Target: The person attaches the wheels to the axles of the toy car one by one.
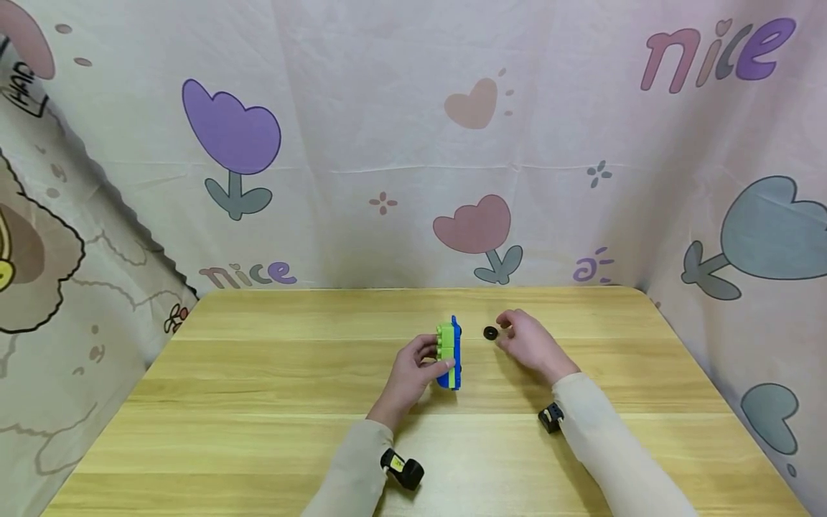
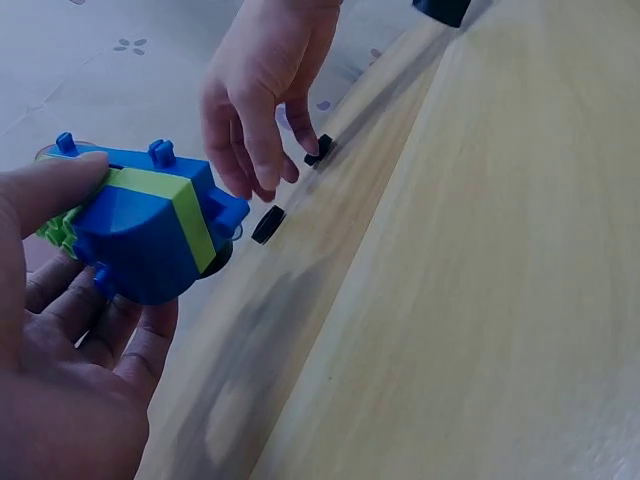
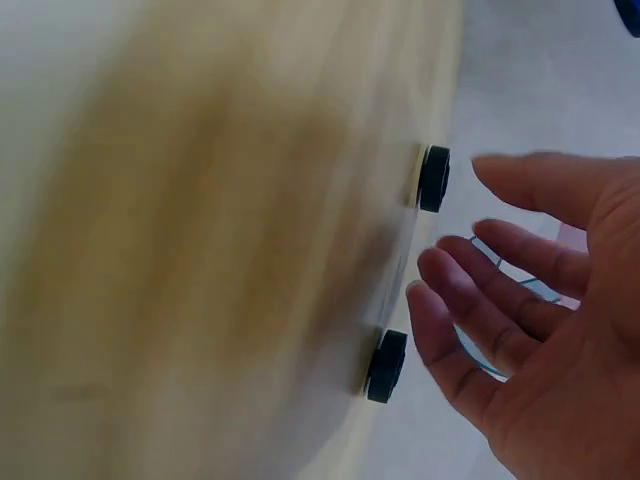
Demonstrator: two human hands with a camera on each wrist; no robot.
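A blue and lime-green toy car (image 1: 455, 359) built of blocks is tipped on its side above the table, gripped by my left hand (image 1: 407, 373). In the left wrist view, my thumb lies across the blue body (image 2: 130, 240), with the other fingers beneath it. A dark wheel (image 2: 218, 262) shows under one end of the car. My right hand (image 1: 530, 345) hovers by a loose black wheel (image 1: 490, 333), its fingers loosely bent and holding nothing. The right wrist view shows two black wheels standing apart, one near the thumb (image 3: 435, 179) and one near the fingertips (image 3: 387, 366).
A light wooden table (image 1: 258, 388) lies under both hands. Behind it hangs a pale printed cloth (image 1: 362, 108) that reaches the back edge, with more cloth along both sides. Small black cameras (image 1: 402, 470) are strapped at the wrists.
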